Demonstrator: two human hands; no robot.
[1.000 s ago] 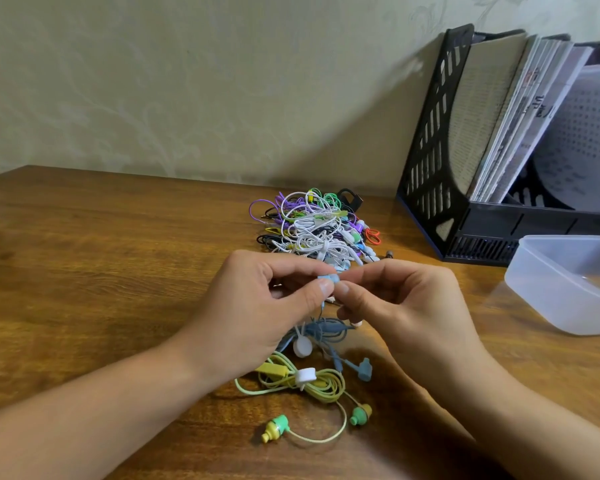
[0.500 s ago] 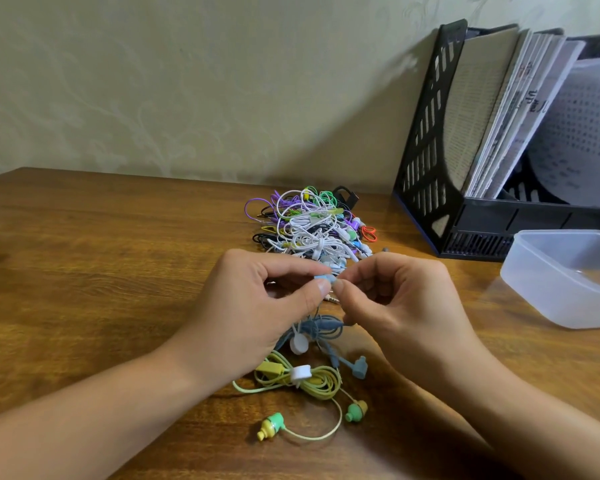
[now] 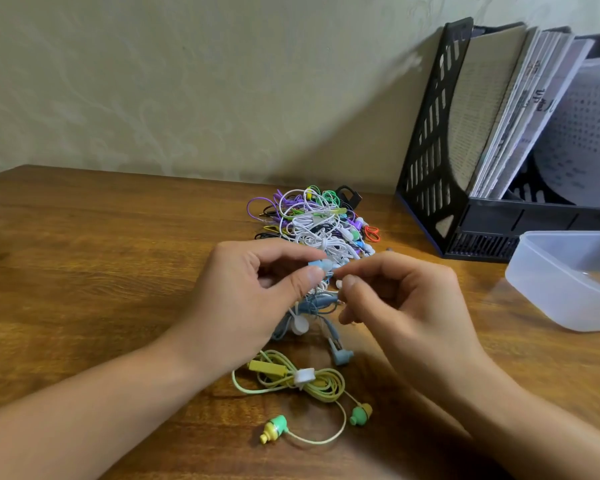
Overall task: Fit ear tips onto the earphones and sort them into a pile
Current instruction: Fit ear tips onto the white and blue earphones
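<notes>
My left hand (image 3: 257,292) pinches a light blue earbud (image 3: 318,264) between thumb and forefinger, above the table. Its grey-blue cable (image 3: 314,306) with a white clip hangs down beneath the hand to a plug (image 3: 340,355) on the wood. My right hand (image 3: 395,299) is just right of the earbud, thumb and forefinger close together at its tip; whether they hold an ear tip is hidden. A yellow-green earphone set (image 3: 302,379) lies coiled in front, with two green earbuds (image 3: 276,427) on the table. A pile of coloured earphones (image 3: 312,220) sits behind my hands.
A translucent plastic container (image 3: 568,282) stands at the right on the wooden table (image 3: 84,254). A black file holder (image 3: 440,140) with papers stands at the back right against the wall.
My right hand's fingers have drawn slightly away from the blue earbud. The left hand keeps hold of it in the same place.
</notes>
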